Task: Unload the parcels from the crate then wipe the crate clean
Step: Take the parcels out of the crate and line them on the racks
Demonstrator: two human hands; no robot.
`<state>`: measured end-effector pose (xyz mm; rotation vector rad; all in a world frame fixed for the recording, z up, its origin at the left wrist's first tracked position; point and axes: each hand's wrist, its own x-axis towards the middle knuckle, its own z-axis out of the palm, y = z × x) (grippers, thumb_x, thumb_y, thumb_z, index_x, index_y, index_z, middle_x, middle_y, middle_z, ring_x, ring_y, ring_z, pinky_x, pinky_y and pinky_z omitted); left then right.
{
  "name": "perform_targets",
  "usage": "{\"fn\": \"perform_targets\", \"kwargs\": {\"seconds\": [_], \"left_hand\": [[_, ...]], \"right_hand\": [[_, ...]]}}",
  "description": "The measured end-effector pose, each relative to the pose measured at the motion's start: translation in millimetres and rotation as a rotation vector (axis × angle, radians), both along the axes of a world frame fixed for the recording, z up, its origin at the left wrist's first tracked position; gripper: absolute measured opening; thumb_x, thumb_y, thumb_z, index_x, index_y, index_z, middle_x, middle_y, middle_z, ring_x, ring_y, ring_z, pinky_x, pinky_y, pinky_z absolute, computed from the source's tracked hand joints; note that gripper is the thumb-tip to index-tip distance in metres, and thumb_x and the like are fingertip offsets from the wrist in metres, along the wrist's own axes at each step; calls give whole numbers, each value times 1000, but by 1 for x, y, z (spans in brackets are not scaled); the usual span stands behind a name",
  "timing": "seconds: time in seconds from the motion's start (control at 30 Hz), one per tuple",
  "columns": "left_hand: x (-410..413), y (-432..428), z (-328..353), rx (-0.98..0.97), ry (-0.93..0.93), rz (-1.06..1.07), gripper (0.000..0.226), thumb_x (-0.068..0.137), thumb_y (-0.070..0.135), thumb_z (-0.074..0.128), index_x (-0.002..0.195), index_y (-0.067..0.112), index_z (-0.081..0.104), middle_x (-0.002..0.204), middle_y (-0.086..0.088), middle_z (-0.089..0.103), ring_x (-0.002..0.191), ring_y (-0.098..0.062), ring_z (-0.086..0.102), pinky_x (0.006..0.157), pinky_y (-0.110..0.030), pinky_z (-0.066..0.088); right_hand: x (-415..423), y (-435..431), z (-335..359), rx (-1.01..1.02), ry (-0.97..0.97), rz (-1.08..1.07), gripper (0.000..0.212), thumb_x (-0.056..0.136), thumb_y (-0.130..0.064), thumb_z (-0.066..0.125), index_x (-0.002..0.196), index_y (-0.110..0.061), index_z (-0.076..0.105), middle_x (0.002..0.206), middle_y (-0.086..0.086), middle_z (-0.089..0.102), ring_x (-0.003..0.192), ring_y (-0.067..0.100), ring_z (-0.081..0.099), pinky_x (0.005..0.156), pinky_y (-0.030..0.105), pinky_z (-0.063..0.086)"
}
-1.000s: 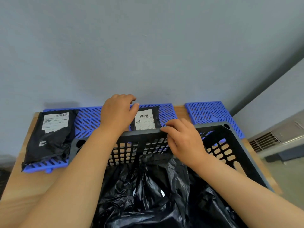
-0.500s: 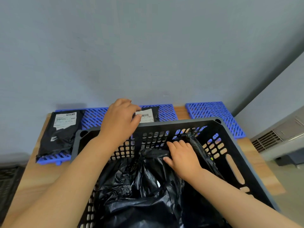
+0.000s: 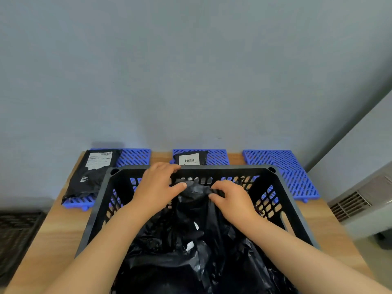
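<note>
Parcel (image 3: 196,190) seemingly between both hands (image 3: 157,187) (image 3: 231,200)

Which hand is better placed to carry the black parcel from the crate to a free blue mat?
Right, probably: the right hand pinches the crumpled black plastic parcel in the black slotted crate, and the only bare blue grid mat lies on its side. The left hand holds it too.

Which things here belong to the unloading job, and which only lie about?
Job: black slotted plastic crate; crumpled black plastic parcels in it; left hand and right hand gripping the top one; large labelled black parcel and small labelled black parcel on blue plastic grid mats.
Lying about: grey vented unit; dark floor mat.
</note>
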<state>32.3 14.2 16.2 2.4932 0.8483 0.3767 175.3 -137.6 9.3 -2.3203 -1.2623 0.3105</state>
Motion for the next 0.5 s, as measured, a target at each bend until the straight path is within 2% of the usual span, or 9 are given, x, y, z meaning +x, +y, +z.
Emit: {"fn": "perform_targets", "kwargs": {"seconds": [0.13,0.2,0.23,0.33,0.43,0.5], "left_hand": [[3,-14,2,-130,-12,19,76,78,51,66,143,29,32,139,10,44,132,-12,34,108,-38,33],[5,-18,4,-224,-68,36,84,74,51,69,144,34,26,139,14,44,130,-10,39,105,-38,38],[5,-20,7,-296,-113,57,86,74,48,71,144,36,23,137,17,44,128,-7,41,103,-35,40],[6,-25,12,-501,-228,114,92,79,32,73,148,32,13,126,21,40,124,-2,39,98,-24,35],[4,-29,13,-522,-245,113,85,80,27,73,147,29,21,134,13,44,127,-9,41,98,-23,34],[2,-33,14,-504,-243,120,75,79,24,73,142,28,32,125,17,48,116,-4,46,95,-20,37]], "right_hand": [[2,1,23,152,117,-15,10,90,-25,61,98,-23,66,85,-13,62,75,9,56,69,27,45],[5,2,31,217,162,-26,6,89,-23,62,93,-24,66,77,-15,60,69,6,55,66,25,45],[6,2,36,250,177,-22,5,89,-21,62,88,-26,65,72,-15,58,66,4,52,64,23,44],[7,2,49,354,241,0,22,89,-16,62,72,-30,57,62,-15,55,60,3,48,59,19,40],[8,5,57,413,307,13,19,90,-15,60,73,-24,58,58,-12,53,55,3,45,55,19,38],[8,6,59,437,331,17,17,91,-15,59,75,-21,59,58,-8,51,55,5,44,55,20,37]]}}
